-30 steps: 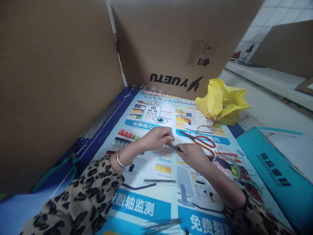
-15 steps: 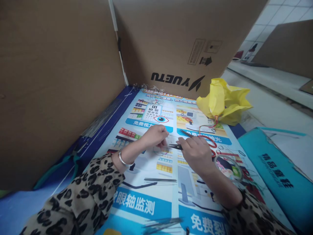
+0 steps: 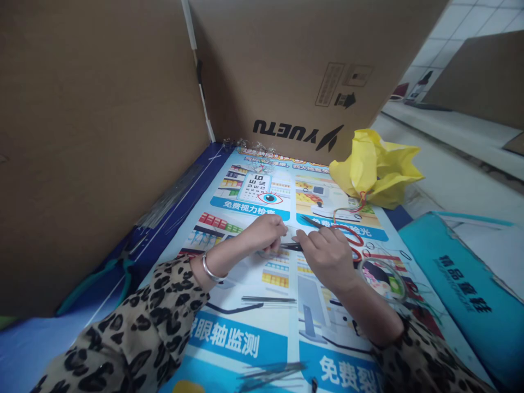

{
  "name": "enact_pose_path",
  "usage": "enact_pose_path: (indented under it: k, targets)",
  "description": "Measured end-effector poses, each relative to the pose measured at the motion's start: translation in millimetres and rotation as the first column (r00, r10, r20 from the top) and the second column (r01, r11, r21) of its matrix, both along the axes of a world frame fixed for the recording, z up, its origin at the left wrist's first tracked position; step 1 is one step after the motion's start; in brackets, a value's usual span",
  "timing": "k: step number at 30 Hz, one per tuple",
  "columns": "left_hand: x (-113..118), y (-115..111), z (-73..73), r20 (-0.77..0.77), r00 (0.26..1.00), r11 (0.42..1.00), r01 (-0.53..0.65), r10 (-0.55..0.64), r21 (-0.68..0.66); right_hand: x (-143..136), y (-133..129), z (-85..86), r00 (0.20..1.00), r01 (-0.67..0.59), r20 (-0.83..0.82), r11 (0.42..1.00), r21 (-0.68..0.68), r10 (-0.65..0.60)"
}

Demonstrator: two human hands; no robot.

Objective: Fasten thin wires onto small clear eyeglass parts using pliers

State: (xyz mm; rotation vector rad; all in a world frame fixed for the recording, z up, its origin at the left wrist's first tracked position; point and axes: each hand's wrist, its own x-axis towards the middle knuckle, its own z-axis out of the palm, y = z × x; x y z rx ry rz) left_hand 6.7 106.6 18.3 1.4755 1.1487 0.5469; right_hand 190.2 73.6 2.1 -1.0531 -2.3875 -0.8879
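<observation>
In the head view my left hand (image 3: 266, 233) is closed in a pinch on a thin wire, hard to see, over the printed poster sheet (image 3: 245, 273). My right hand (image 3: 327, 254) is wrapped round a pair of black needle-nose pliers (image 3: 291, 246). Their handles are hidden in my palm, and the jaws point left, touching or nearly touching my left fingers. Just beyond my right hand lie scissors with red handles (image 3: 354, 236), partly covered by it. Several thin dark wire lengths (image 3: 268, 300) lie nearer me, with another bundle (image 3: 272, 375) at the front edge.
Cardboard walls (image 3: 286, 60) stand at the left and back. A crumpled yellow paper piece (image 3: 372, 169) with coloured strings sits at back right. A tape roll (image 3: 382, 279) and a teal box (image 3: 462, 289) are at right; teal-handled pliers (image 3: 102, 284) lie at left.
My left hand has shifted slightly right and up, closer to my right hand. The pliers' jaws now reach the left fingers, where a small gap showed before.
</observation>
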Motion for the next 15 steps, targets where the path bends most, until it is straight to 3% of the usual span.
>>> enact_pose_path:
  k: [15]
  targets:
    - [-0.8, -1.0, -0.9, -0.007, 1.000, 1.000, 0.008, -0.008, -0.015, -0.9, -0.4, -0.9, 1.000, -0.002, -0.001, 1.000, -0.006, 0.002]
